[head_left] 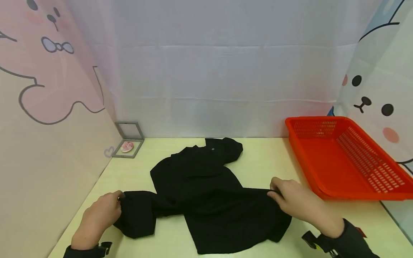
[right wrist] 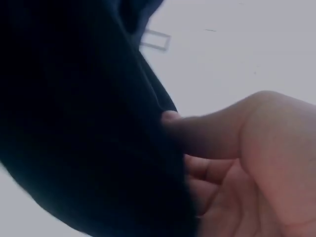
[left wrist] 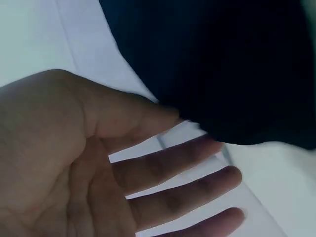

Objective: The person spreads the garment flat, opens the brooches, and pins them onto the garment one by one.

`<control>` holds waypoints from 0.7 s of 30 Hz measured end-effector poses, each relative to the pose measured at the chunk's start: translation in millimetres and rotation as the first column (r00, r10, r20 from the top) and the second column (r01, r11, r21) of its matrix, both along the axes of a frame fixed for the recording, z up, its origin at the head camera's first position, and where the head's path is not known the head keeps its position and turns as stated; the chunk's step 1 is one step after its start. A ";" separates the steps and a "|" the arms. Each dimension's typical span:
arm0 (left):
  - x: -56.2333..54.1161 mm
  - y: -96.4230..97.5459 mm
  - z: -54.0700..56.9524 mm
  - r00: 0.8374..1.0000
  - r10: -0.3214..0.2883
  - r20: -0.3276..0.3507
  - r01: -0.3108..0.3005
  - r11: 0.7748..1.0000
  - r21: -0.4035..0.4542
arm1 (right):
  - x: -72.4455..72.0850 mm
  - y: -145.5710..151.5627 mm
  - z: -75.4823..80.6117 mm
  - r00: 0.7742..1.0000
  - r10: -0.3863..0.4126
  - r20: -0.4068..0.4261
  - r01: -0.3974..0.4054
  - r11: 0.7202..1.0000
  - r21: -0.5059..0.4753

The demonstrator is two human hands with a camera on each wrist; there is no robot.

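Note:
A black garment (head_left: 206, 200), which looks like a shirt with a small button near its far end, lies crumpled across the middle of the table. My left hand (head_left: 100, 215) pinches the end of a part that sticks out to the left, between thumb and forefinger; the other fingers extend loosely in the left wrist view. At the opposite side my right hand (head_left: 298, 202) pinches the right edge of the cloth, which hangs from the thumb and fingertips in the right wrist view. Between both hands the fabric is pulled out sideways, and the far part lies bunched on the table.
An orange-red plastic basket (head_left: 322, 191) with perforated sides stands at the right, beyond my right hand. In the back left corner sits a small open grey-framed box (head_left: 138, 147) holding a pink item (head_left: 127, 146). White and cartoon-printed sheets (head_left: 226, 71) enclose the pale table (head_left: 264, 163).

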State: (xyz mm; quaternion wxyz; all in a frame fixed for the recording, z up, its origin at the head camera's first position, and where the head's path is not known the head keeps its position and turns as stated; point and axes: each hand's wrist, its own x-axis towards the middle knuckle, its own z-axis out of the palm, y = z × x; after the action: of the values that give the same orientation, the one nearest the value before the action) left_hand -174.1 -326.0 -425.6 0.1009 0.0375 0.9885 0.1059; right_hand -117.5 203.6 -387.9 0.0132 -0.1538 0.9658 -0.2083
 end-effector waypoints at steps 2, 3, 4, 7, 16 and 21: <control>4.2 17.0 2.3 0.999 -0.042 -0.023 0.042 0.999 -0.001 | 2.1 0.3 8.8 0.999 0.017 -0.041 -0.020 0.998 -0.052; 6.9 27.5 3.8 0.997 -0.065 -0.033 0.065 0.998 0.000 | 3.4 -1.0 12.8 0.998 0.028 -0.060 -0.033 0.997 -0.074; 10.3 38.7 5.3 0.995 -0.090 -0.042 0.090 0.996 0.001 | 5.0 -3.1 16.4 0.996 0.040 -0.078 -0.047 0.994 -0.095; 20.0 73.3 10.0 0.985 -0.171 -0.035 0.172 0.985 0.027 | 8.3 -12.7 20.9 0.990 0.102 -0.096 -0.114 0.985 -0.129; 42.2 162.4 9.6 0.842 -0.525 -0.124 0.536 0.840 0.081 | 17.8 -65.8 -22.6 0.900 0.393 0.189 -0.342 0.905 -0.252; 59.5 192.1 0.1 0.811 -0.553 -0.192 0.564 0.826 -0.001 | 26.9 -88.2 -36.9 0.792 0.583 0.178 -0.523 0.800 -0.294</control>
State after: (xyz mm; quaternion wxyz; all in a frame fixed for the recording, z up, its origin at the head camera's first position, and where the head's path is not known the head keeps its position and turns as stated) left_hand -114.6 -134.0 -425.5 0.0347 0.3385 0.9355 0.0955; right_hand -90.6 115.4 -424.8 0.1824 -0.4031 0.8364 -0.3237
